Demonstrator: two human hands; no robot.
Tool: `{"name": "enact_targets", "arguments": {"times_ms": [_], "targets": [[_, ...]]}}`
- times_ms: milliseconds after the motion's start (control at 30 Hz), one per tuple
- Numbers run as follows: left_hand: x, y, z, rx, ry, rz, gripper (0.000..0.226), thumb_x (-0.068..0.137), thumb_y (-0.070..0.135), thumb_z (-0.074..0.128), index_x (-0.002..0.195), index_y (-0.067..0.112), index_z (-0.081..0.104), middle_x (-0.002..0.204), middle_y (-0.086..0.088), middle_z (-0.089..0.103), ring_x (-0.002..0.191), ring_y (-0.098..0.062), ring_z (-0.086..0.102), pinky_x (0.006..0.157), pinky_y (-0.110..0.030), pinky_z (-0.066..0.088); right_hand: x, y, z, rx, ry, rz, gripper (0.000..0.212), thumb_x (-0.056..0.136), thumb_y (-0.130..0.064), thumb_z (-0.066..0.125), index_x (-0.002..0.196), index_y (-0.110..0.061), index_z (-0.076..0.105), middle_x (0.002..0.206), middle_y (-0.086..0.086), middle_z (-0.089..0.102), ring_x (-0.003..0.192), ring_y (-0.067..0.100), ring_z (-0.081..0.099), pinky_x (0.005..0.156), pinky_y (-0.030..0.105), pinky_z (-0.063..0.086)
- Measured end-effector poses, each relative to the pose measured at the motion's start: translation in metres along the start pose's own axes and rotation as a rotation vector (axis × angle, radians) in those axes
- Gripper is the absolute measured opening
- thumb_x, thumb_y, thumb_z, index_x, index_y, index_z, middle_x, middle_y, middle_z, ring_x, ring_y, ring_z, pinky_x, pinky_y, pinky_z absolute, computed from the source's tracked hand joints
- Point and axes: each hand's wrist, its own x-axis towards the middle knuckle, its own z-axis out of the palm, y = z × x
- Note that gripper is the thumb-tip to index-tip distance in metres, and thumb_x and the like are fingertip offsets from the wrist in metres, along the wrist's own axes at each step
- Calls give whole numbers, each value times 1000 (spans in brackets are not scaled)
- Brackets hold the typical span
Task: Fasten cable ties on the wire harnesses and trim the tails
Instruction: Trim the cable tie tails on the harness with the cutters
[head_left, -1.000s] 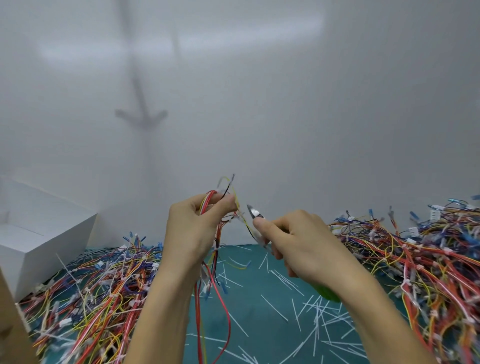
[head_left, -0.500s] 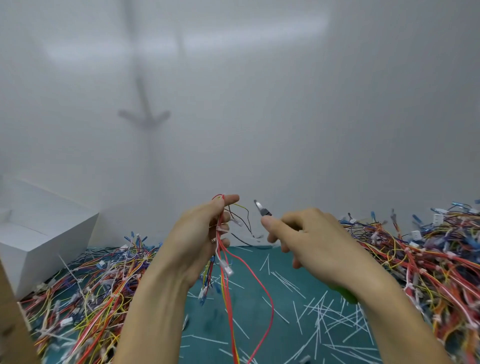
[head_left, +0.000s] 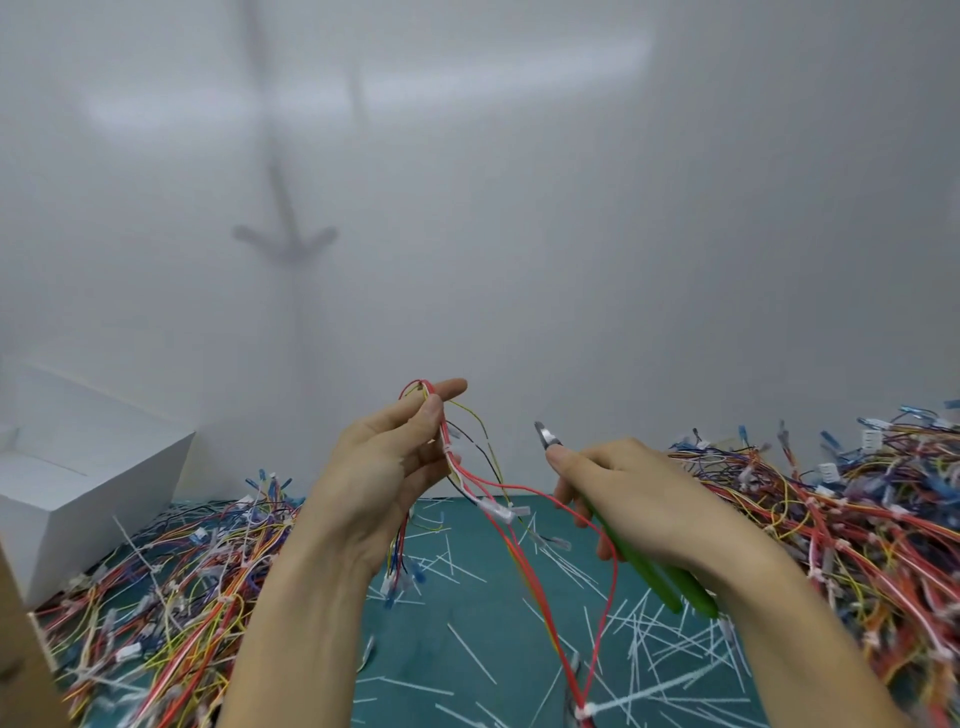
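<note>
**Cutters pulled clear of the harness**

Your right hand (head_left: 639, 488) has swung the cutters (head_left: 644, 571) away to the right. Their steel tip, which a second ago sat against the wires by your left thumb, now points up into open air at mid-frame, touching nothing. Your left hand (head_left: 384, 467) has loosened at the same time. The forefinger is straight, while the thumb and other fingers keep a pinching grip on the top of the wire harness (head_left: 500, 512), just left of centre. Its red and yellow wires have dropped into a long loop over the bench (head_left: 441, 597).

Your right grip is closed round the green handles; whether the blades are parted cannot be told. A white cable tie (head_left: 447, 449) sits on the bundle just under your thumb with no tail showing, so that trim looks done. Cut tails (head_left: 470, 656) litter the bench below, and heaps of harnesses lie at lower left (head_left: 156, 597) and at right (head_left: 857, 519). Check for any untrimmed tie before you set this one down.
</note>
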Motion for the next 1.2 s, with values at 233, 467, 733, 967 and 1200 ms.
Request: {"name": "enact_targets", "arguments": {"times_ms": [233, 467, 733, 967, 1200], "targets": [[-1, 1, 2, -1, -10, 42, 22, 94, 17, 57, 100, 12, 77, 67, 3, 54, 61, -11, 60, 68, -22, 58, -7, -3, 0, -188, -117, -104, 58, 93, -68, 41, 81, -20, 72, 79, 1, 72, 73, 21, 68, 77, 38, 56], [-4, 1, 8, 6, 36, 77, 20, 94, 15, 58, 93, 14, 78, 82, -12, 54, 76, -24, 57, 67, -22, 58, -9, -14, 3, 14, -96, -269, 43, 93, -60, 49, 62, -34, 62, 71, 0, 67, 63, 19, 68, 54, 19, 45], [-6, 2, 14, 11, 104, 113, 18, 96, 13, 58, 94, 12, 76, 73, -6, 59, 69, -17, 61, 63, -19, 56, -12, -17, 0, -64, -50, -314, 48, 89, -67, 42, 77, -26, 66, 82, 5, 67, 75, 24, 64, 76, 40, 52], [-7, 1, 16, 57, 106, 133, 16, 95, 15, 61, 96, 14, 77, 69, -5, 62, 65, -16, 65, 64, -19, 56, -12, -19, 2, -114, -7, -292, 53, 88, -70, 41, 84, -23, 65, 78, 7, 62, 74, 25, 63, 75, 45, 56], [-7, 1, 18, 99, 145, 134, 14, 92, 16, 66, 86, 13, 79, 71, 6, 65, 58, -10, 58, 60, -17, 55, -11, -19, 1, -159, 32, -323, 49, 87, -71, 42, 74, -29, 61, 62, -1, 50, 57, 14, 40, 61, 35, 41]]}}
